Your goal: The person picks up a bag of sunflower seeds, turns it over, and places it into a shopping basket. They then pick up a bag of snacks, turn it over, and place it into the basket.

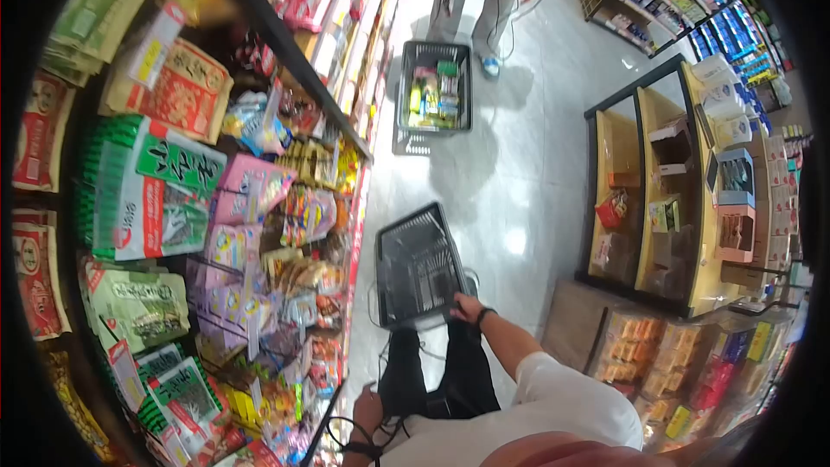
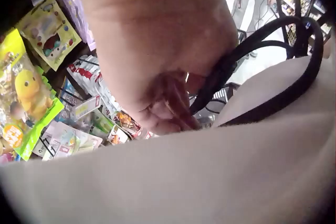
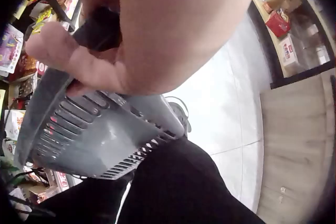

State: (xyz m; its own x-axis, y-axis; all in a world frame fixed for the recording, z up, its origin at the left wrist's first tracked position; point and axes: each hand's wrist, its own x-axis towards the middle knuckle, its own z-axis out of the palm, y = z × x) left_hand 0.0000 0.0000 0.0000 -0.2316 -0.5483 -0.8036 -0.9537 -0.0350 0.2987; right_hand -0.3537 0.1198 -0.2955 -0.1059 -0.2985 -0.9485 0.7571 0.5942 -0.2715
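My right hand (image 1: 469, 307) grips the rim of a dark grey plastic shopping basket (image 1: 406, 242) at its near right corner. In the right wrist view, the thumb (image 3: 63, 58) lies over the rim and the slotted basket wall (image 3: 105, 134) slopes down beside black trousers. The basket hangs tilted in front of my legs, its slotted bottom showing bare. My left hand (image 1: 370, 406) hangs low beside my left leg with fingers loosely curled. In the left wrist view, this hand (image 2: 168, 77) is near the white shirt, fingertips partly hidden, with black cable loops (image 2: 262, 40) beside it.
Snack shelves with hanging bags (image 1: 251, 182) line the left side. Ahead, a second basket (image 1: 402, 91) filled with packaged goods stands on the floor, before another person (image 1: 467, 0) in grey trousers. Wooden display shelves (image 1: 622, 156) stand on the right, with packaged goods below.
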